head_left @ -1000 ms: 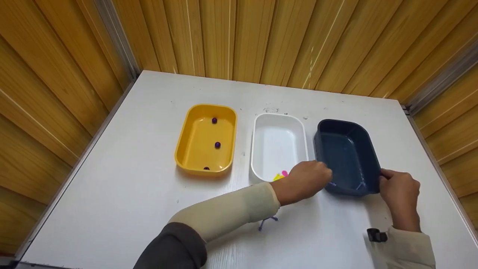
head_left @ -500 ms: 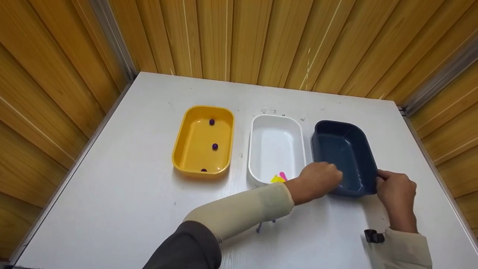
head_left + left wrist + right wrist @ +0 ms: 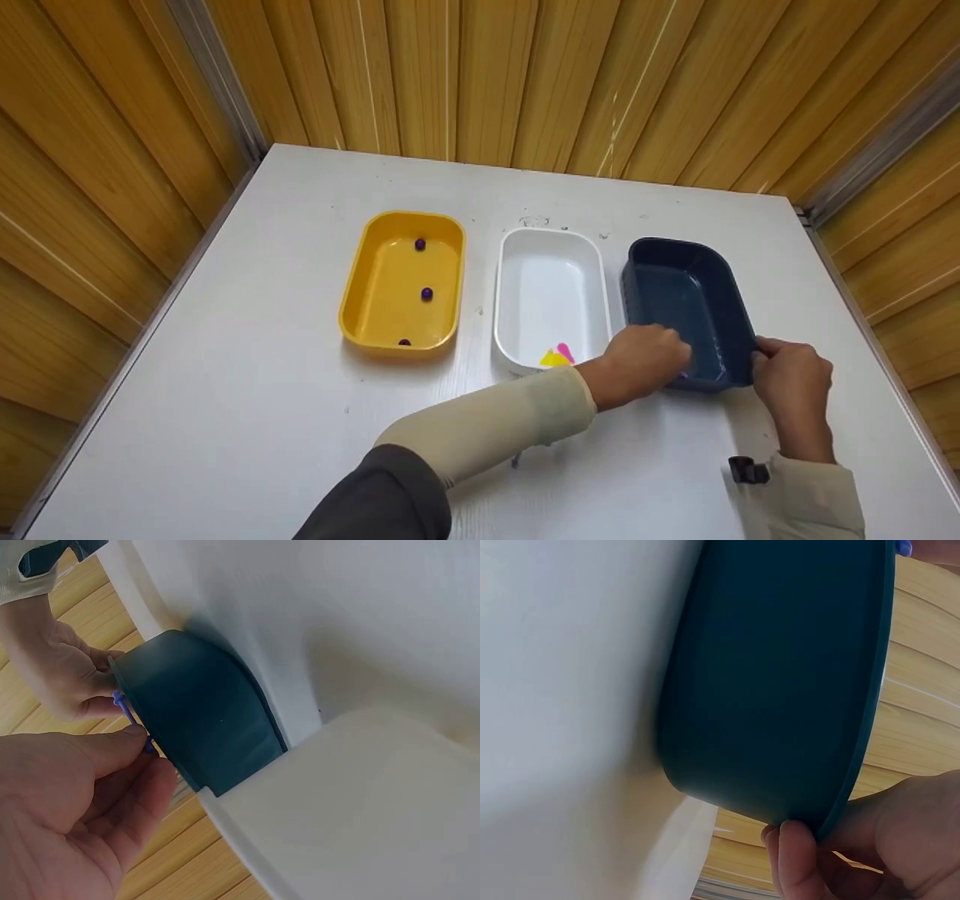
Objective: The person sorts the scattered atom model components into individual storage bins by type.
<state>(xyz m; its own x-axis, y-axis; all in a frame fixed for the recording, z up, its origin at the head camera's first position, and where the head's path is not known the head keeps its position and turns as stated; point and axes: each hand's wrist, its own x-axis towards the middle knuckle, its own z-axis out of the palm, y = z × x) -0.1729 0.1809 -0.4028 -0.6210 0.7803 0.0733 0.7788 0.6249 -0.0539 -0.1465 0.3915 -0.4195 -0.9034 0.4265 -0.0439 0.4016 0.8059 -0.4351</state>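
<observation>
My left hand [image 3: 646, 361] is over the near left corner of a dark blue plastic box [image 3: 679, 289]. In the left wrist view, its thumb and fingers pinch a thin blue-purple stick with knobbed ends [image 3: 126, 708], right at the box's rim. My right hand [image 3: 795, 397] grips the rim at the box's near right corner, thumb and fingers on either side of the wall, as the right wrist view shows. Part of the box's near side is hidden behind my left hand.
Left of the blue box stands a white box [image 3: 551, 292] with yellow [image 3: 553, 358] and pink [image 3: 564, 350] pieces inside. Farther left, a yellow box [image 3: 386, 289] holds purple balls [image 3: 427, 294]. A small purplish piece [image 3: 516, 460] shows below my left forearm. Wood-patterned walls enclose the white table.
My left hand has shifted a little to the right along the dark blue box's near side. My right hand keeps its grip on the rim. The head view has moved slightly.
</observation>
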